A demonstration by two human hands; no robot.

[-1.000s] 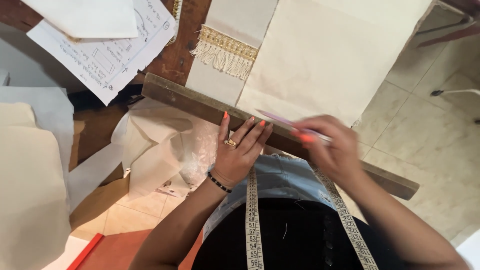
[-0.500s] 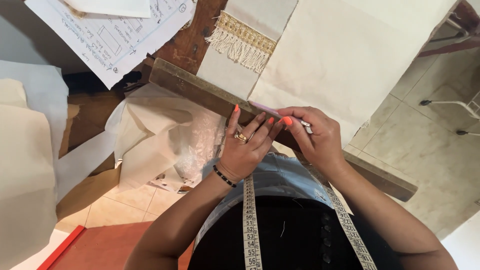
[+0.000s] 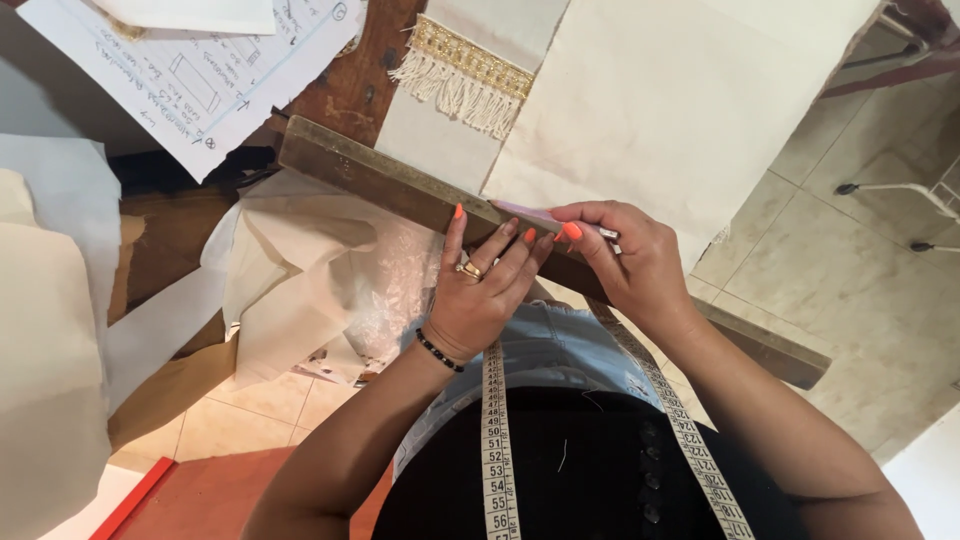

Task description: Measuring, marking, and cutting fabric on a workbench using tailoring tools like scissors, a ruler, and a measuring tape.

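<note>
Right fingers: the right hand [image 3: 635, 265] pinches a thin pale pencil-like marker [image 3: 555, 215], thumb and forefinger closed on it, its metal end showing just past the knuckles.
Left fingers: the left hand [image 3: 480, 290] lies flat and spread, grasping nothing, fingertips pressing down on the long wooden ruler [image 3: 380, 185].
Hands together: the two hands touch at the fingertips, right beside left, both over the ruler's middle stretch.
Marker: it lies along the far edge of the ruler, where the cream fabric [image 3: 660, 110] begins.
Ruler: it runs slantwise across the counter [image 3: 350, 90], from upper left to lower right, its right end jutting out over the tiled floor [image 3: 860, 290].
Fabric: a large cream sheet spreads beyond the ruler; just left of it lies a narrower strip with a gold fringed trim [image 3: 465, 75].
Wrist and finger: a dark beaded bracelet [image 3: 438, 350] on the left wrist, a gold ring [image 3: 470, 268] on the left hand.
Body: a measuring tape [image 3: 495, 440] hangs from the neck, both ends down the front.
Left side: crumpled cream cloth [image 3: 300, 270] and clear plastic hang off the counter edge; sheets of paper with sketches [image 3: 190, 80] lie at the upper left.
</note>
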